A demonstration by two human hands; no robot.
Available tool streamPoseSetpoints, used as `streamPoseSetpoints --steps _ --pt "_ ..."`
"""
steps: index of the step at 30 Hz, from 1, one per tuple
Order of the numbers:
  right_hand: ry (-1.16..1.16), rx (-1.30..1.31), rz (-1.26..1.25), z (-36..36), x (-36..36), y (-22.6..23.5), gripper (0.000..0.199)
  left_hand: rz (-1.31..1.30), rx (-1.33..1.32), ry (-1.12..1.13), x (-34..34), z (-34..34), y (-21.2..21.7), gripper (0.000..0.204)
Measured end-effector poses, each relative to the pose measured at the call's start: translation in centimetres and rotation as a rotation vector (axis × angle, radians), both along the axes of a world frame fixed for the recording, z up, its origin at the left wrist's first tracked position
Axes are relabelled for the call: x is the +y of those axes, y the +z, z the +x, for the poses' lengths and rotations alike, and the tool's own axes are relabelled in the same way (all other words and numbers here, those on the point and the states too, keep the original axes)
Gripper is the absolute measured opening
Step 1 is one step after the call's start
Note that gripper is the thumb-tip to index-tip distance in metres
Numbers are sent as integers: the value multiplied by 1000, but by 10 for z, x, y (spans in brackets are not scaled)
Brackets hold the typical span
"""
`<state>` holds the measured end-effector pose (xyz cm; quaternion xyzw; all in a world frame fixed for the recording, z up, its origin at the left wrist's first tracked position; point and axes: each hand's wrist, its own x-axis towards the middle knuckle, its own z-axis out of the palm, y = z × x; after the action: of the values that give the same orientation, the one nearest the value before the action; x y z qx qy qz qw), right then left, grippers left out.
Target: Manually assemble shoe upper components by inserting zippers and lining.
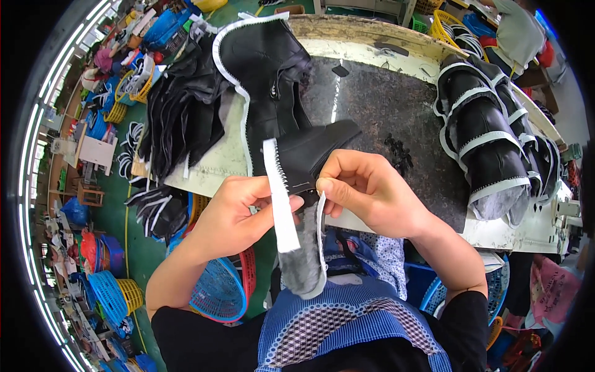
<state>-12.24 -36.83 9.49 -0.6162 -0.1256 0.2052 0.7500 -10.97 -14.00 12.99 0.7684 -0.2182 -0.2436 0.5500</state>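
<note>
With the left hand [234,212] closed around the boot piece [310,152] at left, the right hand [369,193], pinching its right edge [320,226], should work gently.

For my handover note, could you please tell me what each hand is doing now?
Left hand: closed, holding the boot piece.
Right hand: closed, pinching the same boot piece.

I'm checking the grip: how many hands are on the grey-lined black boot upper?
2 on the boot upper: left hand by its white strip, right hand pinching the opposite edge.
</note>
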Motion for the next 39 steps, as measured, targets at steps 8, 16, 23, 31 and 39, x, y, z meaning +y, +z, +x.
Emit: streamPoseSetpoints --steps 8,16,23,31,39 --pt "29 51 163 -1 5 -7 15 -120 219 19 13 0 -11 16" --pt "145 24 192 2 2 -16 10 1 45 31 7 -5 -10 12" --pt "66 -75 130 -6 5 -16 13 61 10 -40 4 -3 -10 9" --pt "-84 -67 69 -17 8 -19 13 34 -75 -91 6 -11 -20 15" --pt "-74 -25 82 -19 7 -21 11 15 -20 -64 6 -13 -25 17"
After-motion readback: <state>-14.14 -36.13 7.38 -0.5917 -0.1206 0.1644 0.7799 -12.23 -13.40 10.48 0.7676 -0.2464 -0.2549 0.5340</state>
